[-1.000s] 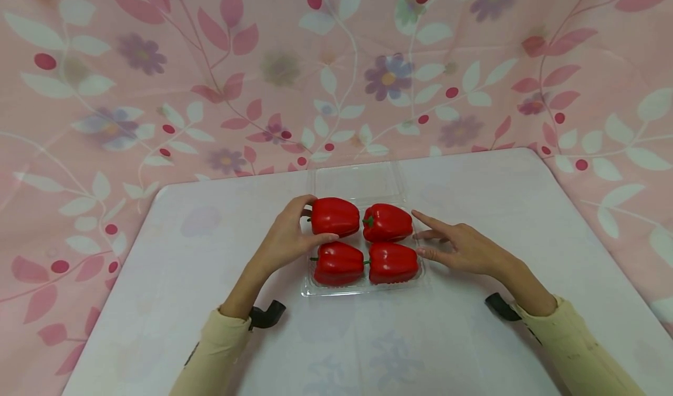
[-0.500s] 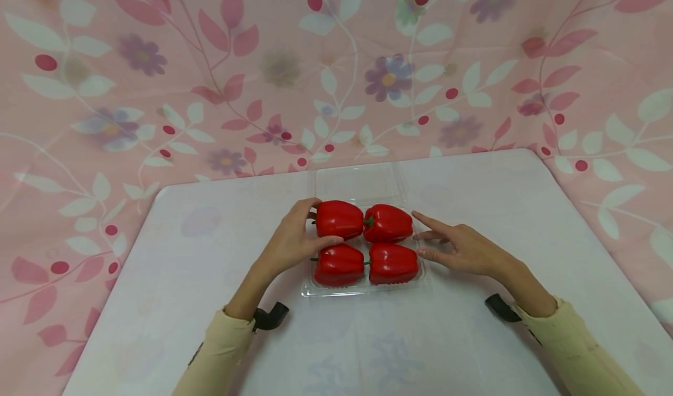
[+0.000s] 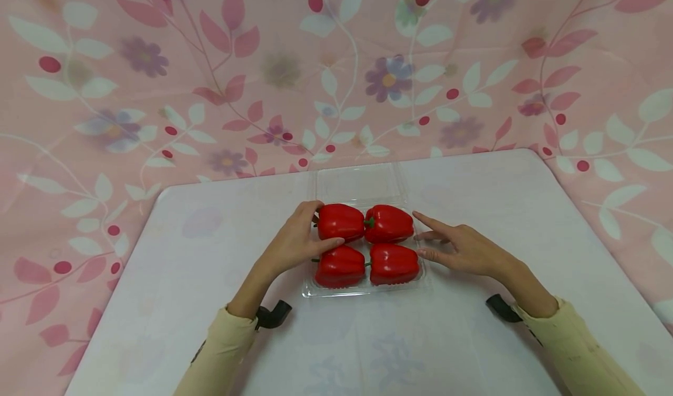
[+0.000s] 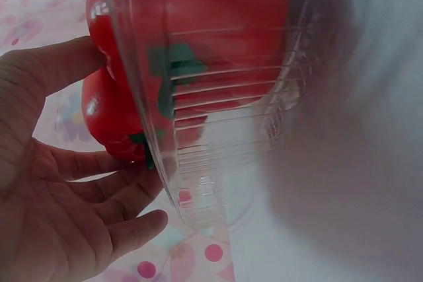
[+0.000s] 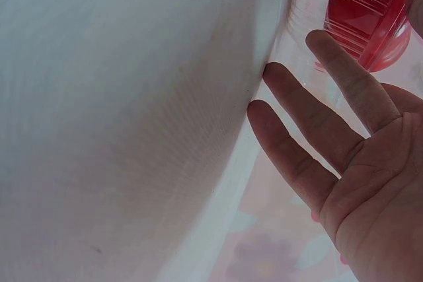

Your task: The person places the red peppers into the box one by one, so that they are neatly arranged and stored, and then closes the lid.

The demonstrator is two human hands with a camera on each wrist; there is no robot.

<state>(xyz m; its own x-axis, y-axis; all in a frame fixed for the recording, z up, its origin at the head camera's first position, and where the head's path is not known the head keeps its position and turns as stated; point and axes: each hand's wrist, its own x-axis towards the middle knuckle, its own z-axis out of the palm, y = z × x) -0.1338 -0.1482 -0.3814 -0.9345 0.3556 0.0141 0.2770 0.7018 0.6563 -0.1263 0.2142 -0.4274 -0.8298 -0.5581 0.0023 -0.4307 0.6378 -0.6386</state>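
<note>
Several red bell peppers sit in two rows in a clear plastic clamshell container (image 3: 344, 292), its lid (image 3: 357, 184) folded back behind. My left hand (image 3: 291, 241) holds the back-left bell pepper (image 3: 342, 222), thumb at its front side and fingers by its stem end. Seen from the left wrist, fingers and thumb (image 4: 76, 61) lie about that bell pepper (image 4: 109, 113) above the clear wall. The front-left bell pepper (image 3: 340, 268) is just below the thumb. My right hand (image 3: 462, 247) rests by the container's right side with spread fingers, near the back-right bell pepper (image 3: 390, 225) and front-right bell pepper (image 3: 394, 264).
The container stands on a table with a white cloth (image 3: 368, 349). A pink floral curtain (image 3: 336, 92) hangs behind the table. A black curved piece (image 3: 274, 314) sticks out at the left wrist, another black piece (image 3: 502, 308) at the right.
My left hand has shifted the back-left bell pepper slightly to the right and towards me, so it lies closer to the back-right one. The right hand has stayed nearly still.
</note>
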